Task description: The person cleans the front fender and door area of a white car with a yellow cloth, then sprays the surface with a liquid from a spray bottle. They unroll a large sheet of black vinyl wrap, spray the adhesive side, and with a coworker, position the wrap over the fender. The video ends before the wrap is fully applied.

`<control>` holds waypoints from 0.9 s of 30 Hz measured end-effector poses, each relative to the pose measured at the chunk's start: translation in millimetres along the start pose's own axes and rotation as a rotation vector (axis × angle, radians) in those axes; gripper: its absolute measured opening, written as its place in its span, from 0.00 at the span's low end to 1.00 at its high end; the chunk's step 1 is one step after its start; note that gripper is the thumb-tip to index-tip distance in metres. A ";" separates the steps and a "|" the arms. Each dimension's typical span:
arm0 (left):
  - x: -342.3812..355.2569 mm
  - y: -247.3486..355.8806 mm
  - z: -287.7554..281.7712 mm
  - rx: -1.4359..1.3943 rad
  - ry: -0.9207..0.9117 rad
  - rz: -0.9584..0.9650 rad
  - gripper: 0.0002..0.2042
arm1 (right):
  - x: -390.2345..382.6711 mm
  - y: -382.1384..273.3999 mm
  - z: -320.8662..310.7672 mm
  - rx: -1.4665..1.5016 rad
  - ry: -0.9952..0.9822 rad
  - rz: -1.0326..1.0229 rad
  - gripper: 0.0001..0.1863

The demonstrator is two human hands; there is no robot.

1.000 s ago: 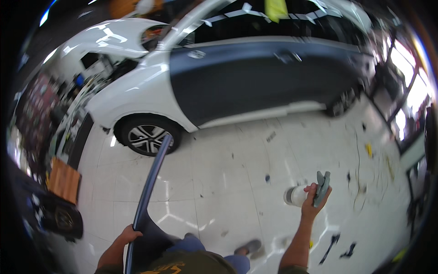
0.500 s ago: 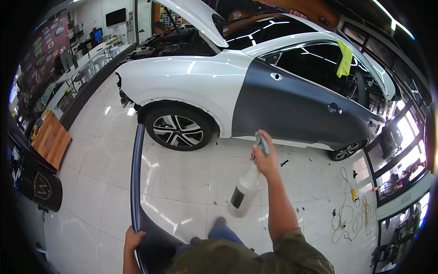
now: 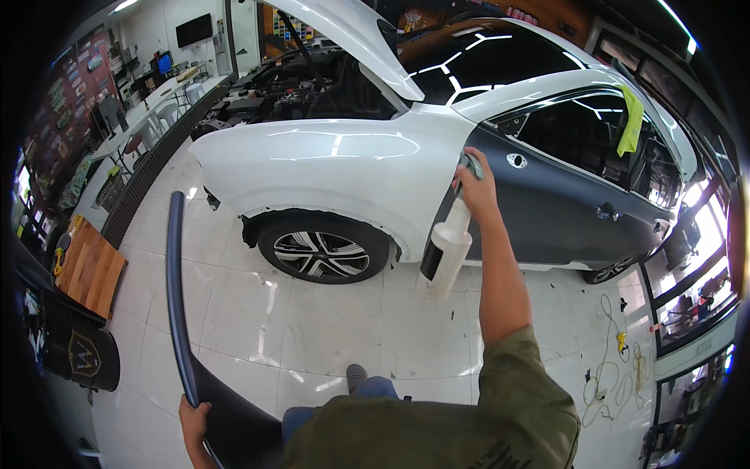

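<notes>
My left hand [image 3: 194,422] grips the rolled edge of a dark satin blue-grey sheet [image 3: 176,273], which stands up in front of me and drapes down beside my legs. My right hand [image 3: 478,184] is closed on the grey trigger head of a white spray bottle [image 3: 445,250], raised before the car's white front fender [image 3: 328,156]. The bottle hangs near the seam between that fender and the dark grey front door [image 3: 547,211]. A front wheel [image 3: 320,254] sits under the fender, and a lime cloth [image 3: 631,121] hangs over the door's window.
The hood [image 3: 359,35] is raised over the engine bay [image 3: 297,86]. To the left are a wooden board [image 3: 91,266], a black drum [image 3: 82,356] and a long white desk [image 3: 156,102] with chairs. Yellow cables [image 3: 605,375] lie on the tiled floor [image 3: 273,313] at right, near glass doors [image 3: 695,250].
My right hand and the bottle have risen toward the fender. The sheet in my left hand has shifted left, away from the front wheel. The car appears closer.
</notes>
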State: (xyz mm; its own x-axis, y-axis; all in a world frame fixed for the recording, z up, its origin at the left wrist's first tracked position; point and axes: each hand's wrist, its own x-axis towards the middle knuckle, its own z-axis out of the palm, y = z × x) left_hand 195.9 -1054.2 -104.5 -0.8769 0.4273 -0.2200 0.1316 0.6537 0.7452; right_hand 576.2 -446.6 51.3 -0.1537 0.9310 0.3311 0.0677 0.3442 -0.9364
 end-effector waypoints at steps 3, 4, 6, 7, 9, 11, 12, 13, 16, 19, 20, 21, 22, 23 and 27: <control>30.7 13.3 -15.7 -0.022 0.043 -0.010 0.16 | 62.4 9.7 24.5 -0.035 -0.012 0.117 0.22; 42.9 17.3 -17.3 -0.035 0.034 -0.032 0.16 | 86.7 14.5 16.5 -0.047 0.023 0.053 0.22; 63.5 15.2 -19.8 -0.067 0.022 -0.072 0.16 | 113.8 15.7 20.2 -0.086 0.109 -0.066 0.24; 76.6 5.4 -20.5 -0.099 0.023 -0.071 0.16 | 115.8 11.3 27.0 -0.048 0.136 -0.048 0.23; 110.0 -9.0 -21.9 -0.172 0.025 -0.033 0.15 | 116.6 18.8 48.1 -0.039 0.111 -0.022 0.23; 142.3 -14.2 -24.9 -0.107 0.007 -0.052 0.15 | 96.5 21.7 71.6 -0.142 0.025 0.183 0.24; 157.1 -12.4 -30.7 -0.070 -0.010 -0.064 0.14 | 85.4 19.1 83.4 -0.198 -0.015 0.293 0.24; 173.1 -12.2 -39.6 -0.055 -0.021 -0.047 0.14 | 86.7 31.6 81.5 -0.200 0.063 0.208 0.23; 231.4 -19.6 -46.7 -0.086 -0.047 0.027 0.13 | 100.8 24.3 62.5 -0.182 0.292 -0.062 0.22; 267.4 -14.4 -73.3 -0.062 -0.026 0.051 0.13 | 85.8 2.2 115.5 -0.077 0.137 0.028 0.22; 275.9 -0.6 -81.6 -0.040 -0.036 0.037 0.12 | 75.1 -8.9 136.3 -0.188 0.101 0.174 0.22; 286.1 -2.8 -85.3 -0.048 -0.034 0.041 0.13 | 77.9 -5.1 136.5 -0.163 0.147 0.119 0.22; 296.0 -7.5 -88.3 -0.058 -0.031 0.044 0.13 | 86.2 -0.8 130.5 -0.139 0.192 0.063 0.22; 305.3 -10.3 -91.6 -0.068 -0.030 0.049 0.13 | 91.9 0.0 124.7 -0.116 0.239 0.006 0.23; 318.0 -0.2 -105.0 -0.082 0.011 0.022 0.14 | 114.0 1.3 126.1 -0.126 0.281 -0.098 0.25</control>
State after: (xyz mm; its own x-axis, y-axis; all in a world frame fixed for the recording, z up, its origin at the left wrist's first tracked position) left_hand -131.6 -984.0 -108.5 -0.8791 0.4343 -0.1962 0.1132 0.5902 0.7993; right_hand 434.5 -355.3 73.2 0.1116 0.8835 0.4549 0.1907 0.4302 -0.8824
